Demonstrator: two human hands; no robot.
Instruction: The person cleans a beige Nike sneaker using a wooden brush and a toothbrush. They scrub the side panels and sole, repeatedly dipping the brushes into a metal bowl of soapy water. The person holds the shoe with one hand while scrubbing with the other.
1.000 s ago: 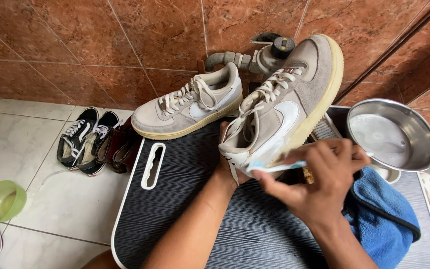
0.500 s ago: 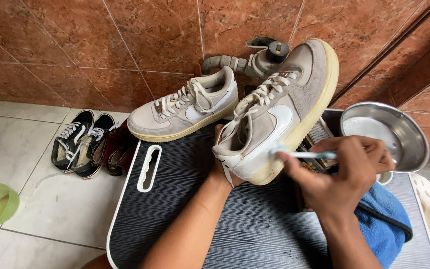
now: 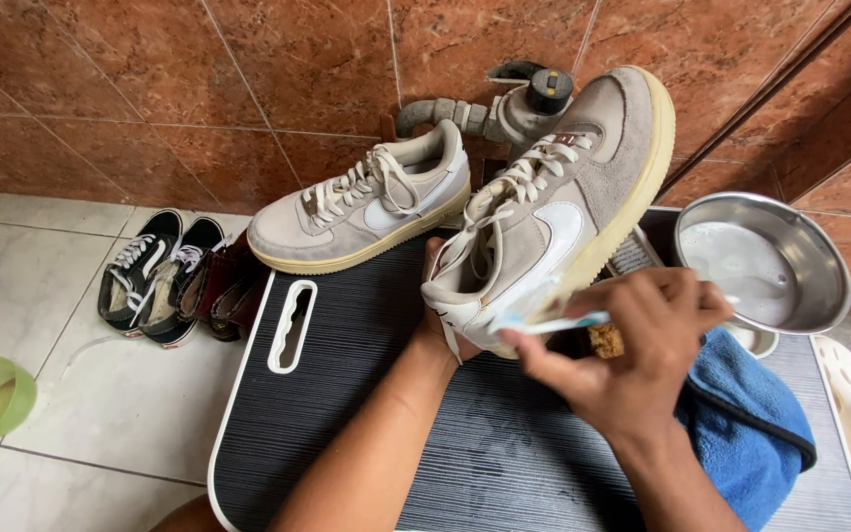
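The left hand (image 3: 442, 320) is inside the raised grey shoe (image 3: 554, 212), gripping it from within and holding it above the black ribbed board (image 3: 366, 394), toe toward the wall tap (image 3: 504, 108). The right hand (image 3: 632, 355) is clenched on a toothbrush (image 3: 549, 322), bristles against the shoe's heel side near the sole edge. In my judgement, short strokes along the seam and a steady shoe would serve best, wetting the brush from the steel bowl (image 3: 760, 261) right of the shoe.

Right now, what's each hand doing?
Left hand: closed on the grey suede sneaker.
Right hand: closed on a light-blue toothbrush.
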